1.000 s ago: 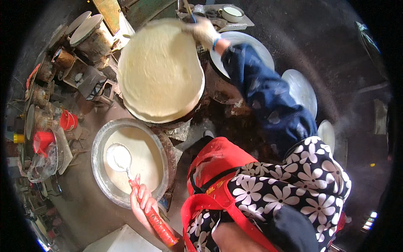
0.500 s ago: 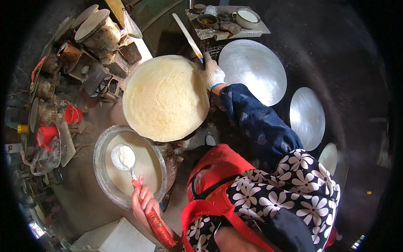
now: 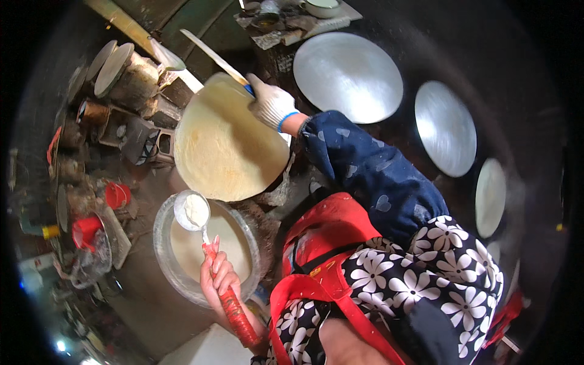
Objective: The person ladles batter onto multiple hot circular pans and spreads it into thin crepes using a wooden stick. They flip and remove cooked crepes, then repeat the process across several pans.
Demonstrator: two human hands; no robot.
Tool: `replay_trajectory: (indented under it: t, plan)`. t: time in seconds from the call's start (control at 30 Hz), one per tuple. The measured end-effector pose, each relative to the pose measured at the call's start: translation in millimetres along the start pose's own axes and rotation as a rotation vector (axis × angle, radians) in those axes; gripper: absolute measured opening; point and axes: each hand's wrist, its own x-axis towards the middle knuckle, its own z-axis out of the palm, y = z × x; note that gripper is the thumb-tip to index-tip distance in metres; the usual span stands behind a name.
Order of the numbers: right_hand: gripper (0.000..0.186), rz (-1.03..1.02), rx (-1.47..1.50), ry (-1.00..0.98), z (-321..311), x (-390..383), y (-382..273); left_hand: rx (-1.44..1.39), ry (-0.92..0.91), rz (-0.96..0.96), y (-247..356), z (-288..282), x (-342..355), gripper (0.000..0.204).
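Note:
My left hand (image 3: 220, 277) grips the red-wrapped handle of a metal ladle (image 3: 193, 213), which holds some white batter above the far rim of a wide metal basin (image 3: 237, 255) of cream batter. My right hand (image 3: 266, 103), in a white knitted glove, is closed on a long flat pale spatula (image 3: 213, 55) with a blue part by my fingers. It is over a large round griddle covered by a thin pale-yellow sheet of batter (image 3: 216, 161), and casts a shadow on it. Whether the spatula touches the sheet I cannot tell.
Round metal griddles (image 3: 348, 78) line the right side. A small ledge (image 3: 286, 27) at the top holds bowls. Stumps with round lids (image 3: 115, 70), a red bucket (image 3: 117, 196) and a red jug (image 3: 86, 231) crowd the left. A white box (image 3: 198, 347) sits at lower left.
My gloved hand and spatula have moved left, from the griddle's edge to over the sheet. The ladle has risen toward the basin's far rim. The view has shifted.

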Motion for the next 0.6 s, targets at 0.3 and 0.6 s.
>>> replay_trajectory:
  t: [0.3,0.6]
  plan:
    - [0.056,0.109,0.338,0.254,-101.6,-64.5,-57.1,0.172,0.049,-0.230,41.6,7.2,18.3,0.045]
    - [0.043,0.445,0.115,0.663,-146.2,-238.7,4.2,0.315,0.004,-0.780,-3.1,30.4,95.6,0.047]
